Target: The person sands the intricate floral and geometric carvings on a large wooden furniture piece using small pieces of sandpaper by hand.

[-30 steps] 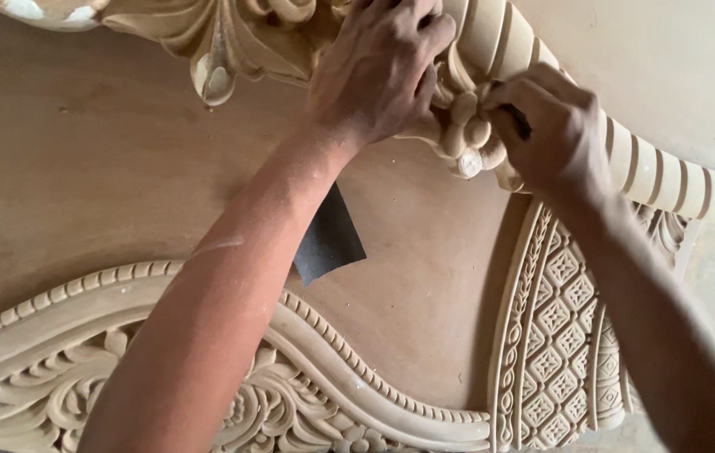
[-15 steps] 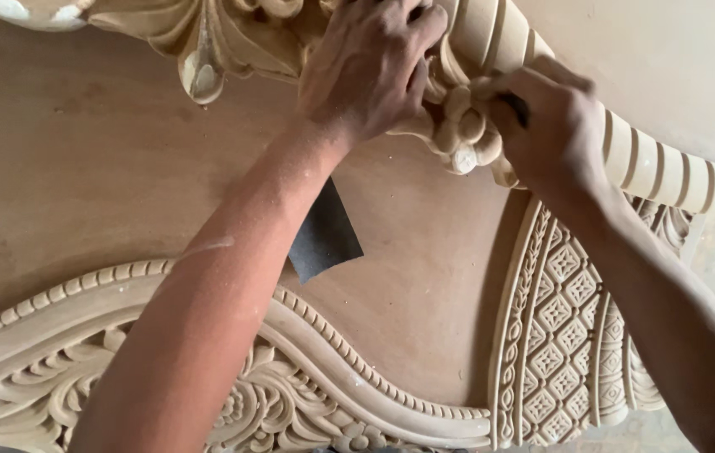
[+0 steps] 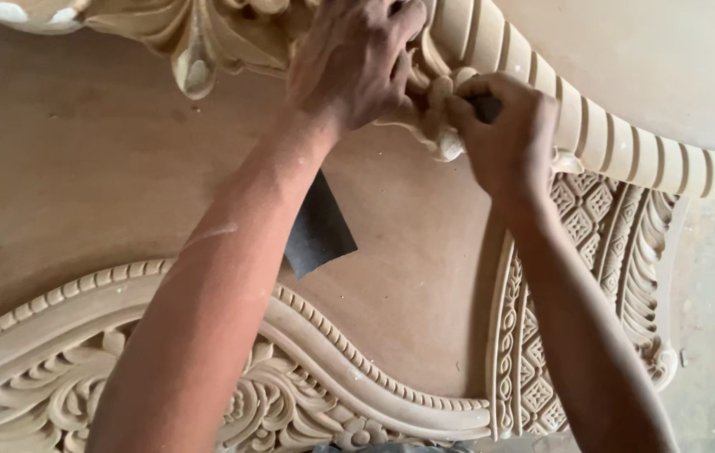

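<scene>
A: At the top edge of the carved wooden panel (image 3: 424, 252), where are the two hands?

B: Both sit on the raised scroll carving (image 3: 445, 138) just below the ribbed curved moulding (image 3: 600, 134). The left hand (image 3: 357, 63) lies over the carving from above, fingers curled down and pressed against the wood. I cannot tell whether it grips anything underneath.

A: And the other one?

B: The right hand (image 3: 508, 134) is closed tight, thumb and fingers pinched around a small dark piece (image 3: 485, 106) that shows only as a sliver between them, held against the scroll. The two hands are nearly touching, with the rounded knob of the carving between them.

A: What is that dark sheet lower down?

B: A dark grey sheet (image 3: 317, 231) that looks like abrasive paper lies flat on the smooth middle of the panel, partly hidden by the left forearm (image 3: 206, 319). It is well apart from both hands.

A: Anything else about it?

B: A beaded arched border with leaf scrolls (image 3: 307, 369) runs along the bottom, a lattice-carved upright band (image 3: 542, 335) stands at the right under the right forearm, and a leaf ornament (image 3: 194, 59) hangs at the top left
</scene>
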